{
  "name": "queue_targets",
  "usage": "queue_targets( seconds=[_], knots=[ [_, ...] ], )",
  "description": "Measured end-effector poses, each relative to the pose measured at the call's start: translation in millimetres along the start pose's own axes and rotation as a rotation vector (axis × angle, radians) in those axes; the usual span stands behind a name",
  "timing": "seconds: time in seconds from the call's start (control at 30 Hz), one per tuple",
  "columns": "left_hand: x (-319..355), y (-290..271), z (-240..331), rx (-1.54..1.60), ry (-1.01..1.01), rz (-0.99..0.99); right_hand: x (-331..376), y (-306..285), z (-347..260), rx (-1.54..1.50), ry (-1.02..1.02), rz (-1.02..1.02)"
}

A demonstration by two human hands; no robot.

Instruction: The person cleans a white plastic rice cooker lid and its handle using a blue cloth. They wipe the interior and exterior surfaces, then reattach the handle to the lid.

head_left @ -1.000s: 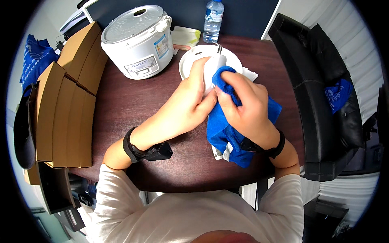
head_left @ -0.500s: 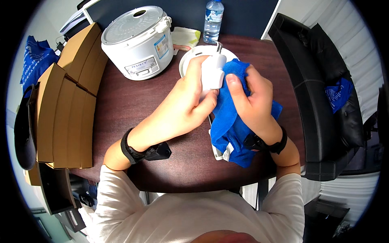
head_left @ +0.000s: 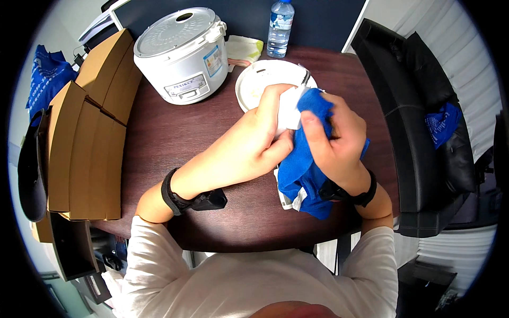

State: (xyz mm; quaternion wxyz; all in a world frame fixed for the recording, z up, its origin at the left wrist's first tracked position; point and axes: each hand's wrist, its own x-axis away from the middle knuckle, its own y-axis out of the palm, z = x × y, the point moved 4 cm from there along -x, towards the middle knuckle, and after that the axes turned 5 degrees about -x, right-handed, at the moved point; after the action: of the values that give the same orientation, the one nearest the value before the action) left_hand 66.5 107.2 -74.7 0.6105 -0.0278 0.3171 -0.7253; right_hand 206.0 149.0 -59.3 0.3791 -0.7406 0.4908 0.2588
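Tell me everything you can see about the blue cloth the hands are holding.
The blue cloth looks like soft, crumpled fabric. The right hand grips it, pressing its upper end against a small white object held by the left hand. The rest hangs bunched below the right wrist, above the dark brown wooden table.

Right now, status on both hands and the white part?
Left hand grips small white part. Right hand presses blue cloth against it. Both held above white plate on table; nothing in the way.
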Motion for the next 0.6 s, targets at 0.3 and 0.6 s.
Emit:
queue_targets(
  seconds=[0.3, 0.6],
  knots=[
    [-2.1, -1.1, -5.3, -0.044, 0.011, 0.038, -8.7, -3.0, -5.1, 0.124, -0.126, -0.141],
    [-1.4, 4.0, 5.0, -0.038, 0.069, -0.002, -18.7, -34.6, 15.1, -0.073, 0.222, 0.155]
  ],
)
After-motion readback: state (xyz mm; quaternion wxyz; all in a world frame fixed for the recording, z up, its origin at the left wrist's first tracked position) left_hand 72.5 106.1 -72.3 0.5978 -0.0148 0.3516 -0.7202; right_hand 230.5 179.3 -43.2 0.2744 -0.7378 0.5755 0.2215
